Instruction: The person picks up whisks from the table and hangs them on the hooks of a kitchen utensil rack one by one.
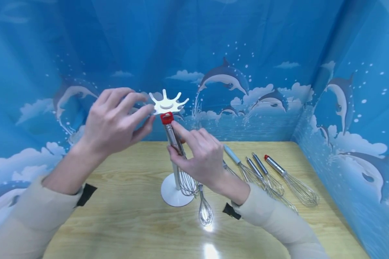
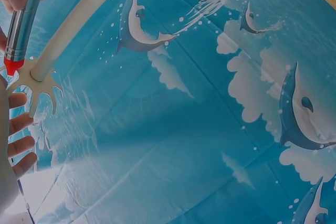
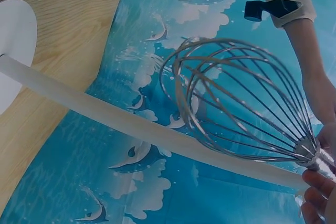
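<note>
My right hand [image 1: 202,153] grips the steel handle of a balloon whisk [image 1: 173,138] with a red hanging loop. Its handle points up, and its wire loops [image 3: 241,103] hang below the hand. The red end is at the front of the hooked top [image 1: 166,104] of a white stand; I cannot tell whether it is hooked on. My left hand [image 1: 116,120] is at the left side of that top, fingers spread and lightly bent, with nothing visible in them. Whether its fingertips touch the hooks is unclear.
The stand's round white base [image 1: 168,192] rests on the wooden table [image 1: 126,216]. A small whisk [image 1: 205,210] lies right of the base. Several more whisks lie farther right, one with a red end [image 1: 275,165] and one with a light blue handle [image 1: 232,154]. Dolphin-print curtains surround the table.
</note>
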`<state>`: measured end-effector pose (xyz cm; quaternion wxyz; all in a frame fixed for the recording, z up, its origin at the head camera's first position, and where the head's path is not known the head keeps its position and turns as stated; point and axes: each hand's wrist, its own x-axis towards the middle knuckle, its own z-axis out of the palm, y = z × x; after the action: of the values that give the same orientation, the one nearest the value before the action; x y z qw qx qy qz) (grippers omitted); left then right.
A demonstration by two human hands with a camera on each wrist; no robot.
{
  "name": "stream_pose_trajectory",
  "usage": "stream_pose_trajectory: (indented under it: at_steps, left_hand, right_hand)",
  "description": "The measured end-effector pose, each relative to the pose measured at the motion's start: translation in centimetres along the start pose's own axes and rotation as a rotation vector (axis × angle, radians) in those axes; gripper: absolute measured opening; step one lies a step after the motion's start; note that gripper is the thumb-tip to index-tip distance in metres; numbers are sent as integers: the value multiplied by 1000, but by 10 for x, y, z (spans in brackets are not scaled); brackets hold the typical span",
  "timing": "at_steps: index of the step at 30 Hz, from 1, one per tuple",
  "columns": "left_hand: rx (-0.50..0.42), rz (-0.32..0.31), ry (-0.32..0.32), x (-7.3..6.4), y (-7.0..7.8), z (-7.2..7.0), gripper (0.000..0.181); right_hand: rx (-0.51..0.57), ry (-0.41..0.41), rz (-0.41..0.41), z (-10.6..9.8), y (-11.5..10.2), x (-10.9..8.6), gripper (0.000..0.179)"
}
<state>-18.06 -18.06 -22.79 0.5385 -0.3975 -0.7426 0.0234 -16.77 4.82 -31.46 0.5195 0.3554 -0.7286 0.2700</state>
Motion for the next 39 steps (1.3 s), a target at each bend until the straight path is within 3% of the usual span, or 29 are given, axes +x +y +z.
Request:
stream_pose_trajectory:
  at_steps: [12,39]
  left_hand:
    - [53,6,0,-3,2,1,20]
    - [54,-32,-46,-5,5,-1,11]
  right_hand:
    - [19,30,12,12,4,-4,60]
    - [21,39,23,26,5,-15,68]
